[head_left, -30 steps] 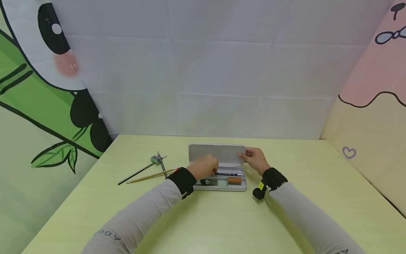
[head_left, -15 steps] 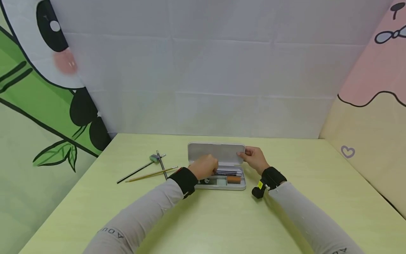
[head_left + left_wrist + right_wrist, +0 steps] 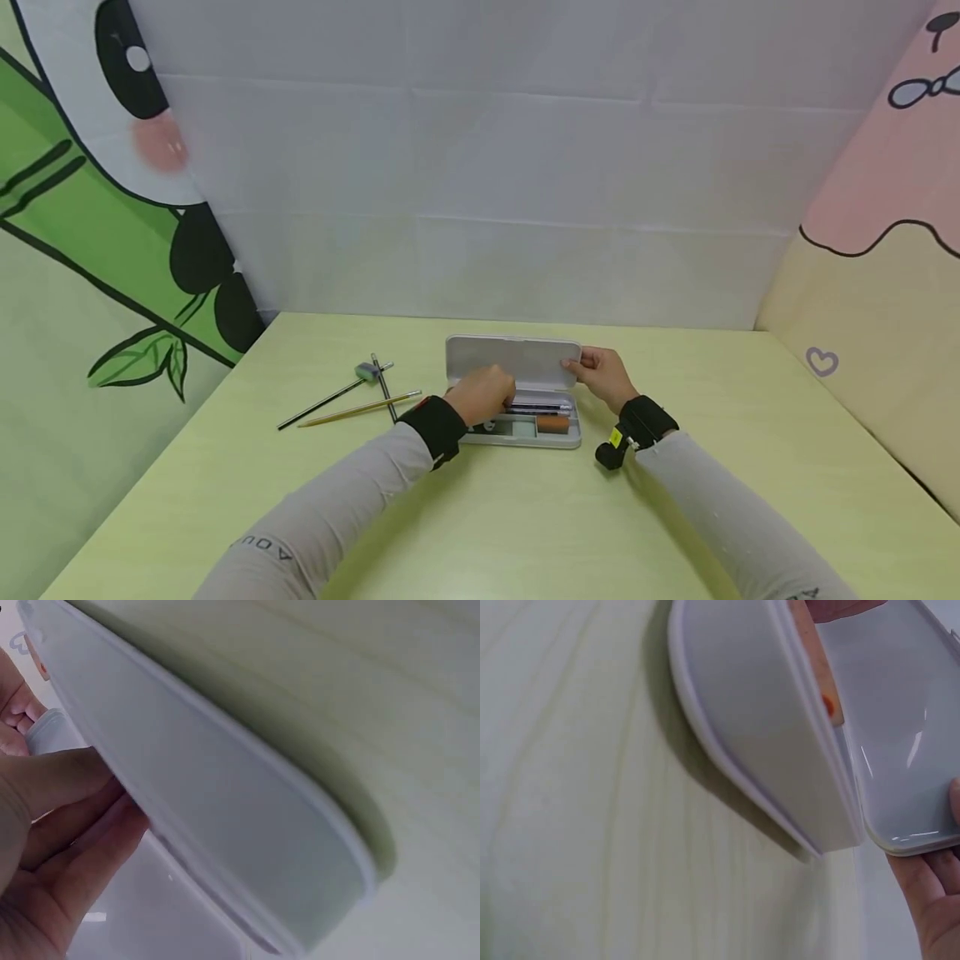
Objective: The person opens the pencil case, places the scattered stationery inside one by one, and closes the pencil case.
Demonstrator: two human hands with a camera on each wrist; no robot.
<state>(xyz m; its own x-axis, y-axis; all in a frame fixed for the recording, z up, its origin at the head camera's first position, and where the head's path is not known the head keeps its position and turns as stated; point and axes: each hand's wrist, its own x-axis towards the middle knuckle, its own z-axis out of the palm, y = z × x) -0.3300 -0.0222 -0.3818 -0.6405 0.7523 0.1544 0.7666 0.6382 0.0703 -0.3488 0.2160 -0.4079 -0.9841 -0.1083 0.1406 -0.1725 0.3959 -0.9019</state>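
case: white | eraser: orange | table: pale green | pencil: yellow

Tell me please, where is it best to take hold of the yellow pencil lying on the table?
Probably pinch the yellow pencil near its middle, from above: it lies flat on the table, free on both sides there, while its right end crosses a dark pencil.

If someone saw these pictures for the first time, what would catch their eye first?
The open white pencil case at the table's centre, its lid held up by the right hand while the left hand reaches inside. Left of it lie loose pencils, and a bright panda backdrop stands behind.
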